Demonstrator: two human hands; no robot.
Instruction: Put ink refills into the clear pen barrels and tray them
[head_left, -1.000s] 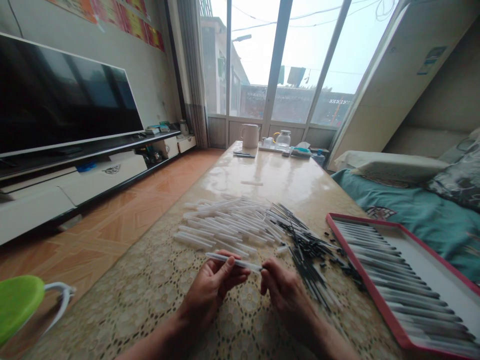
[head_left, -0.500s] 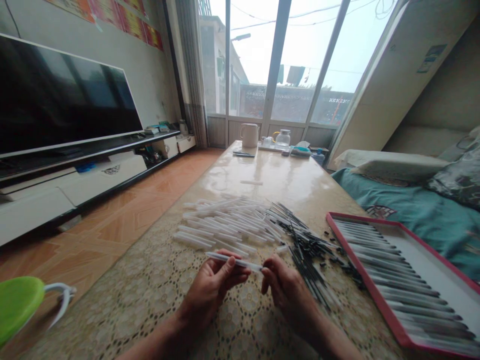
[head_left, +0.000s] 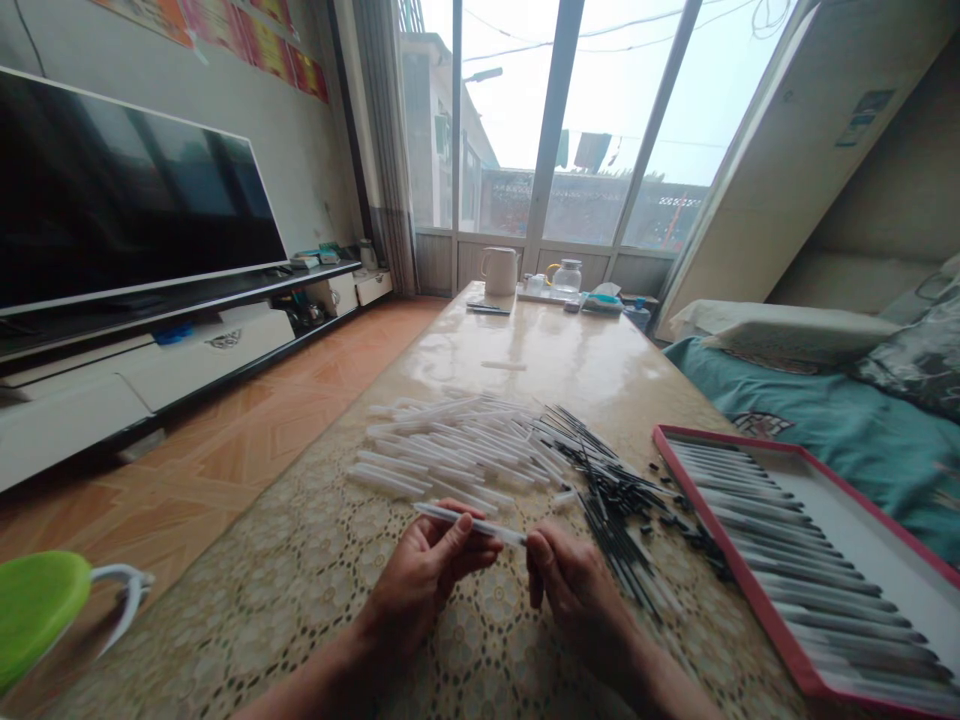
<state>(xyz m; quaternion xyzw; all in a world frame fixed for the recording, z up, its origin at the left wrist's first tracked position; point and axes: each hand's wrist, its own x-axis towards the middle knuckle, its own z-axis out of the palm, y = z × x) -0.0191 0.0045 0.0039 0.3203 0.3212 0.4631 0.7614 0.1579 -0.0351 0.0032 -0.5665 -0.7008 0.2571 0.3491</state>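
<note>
My left hand (head_left: 435, 560) is closed around a white translucent pen (head_left: 480, 526), thumb on top, its tapered tip pointing left. At the pen's right end, the thumb and fingers of my right hand (head_left: 566, 572) are pinched together; they hide that end, so any small part between them cannot be made out. Just beyond my hands lies a spread of white pen barrels (head_left: 457, 445). Right of these is a heap of thin black refills (head_left: 611, 490), with small black plugs (head_left: 694, 535) scattered beside it.
A red-rimmed box (head_left: 757, 610) at the right holds a row of pens with dark ends. On the far end of the patterned table (head_left: 480, 640) stand a kettle (head_left: 499, 272) and a glass pot (head_left: 566, 276). A green stool (head_left: 45, 610) is at lower left.
My right hand has turned slightly, its fingers closing more over the pen's right end. My left hand and the pen have hardly moved.
</note>
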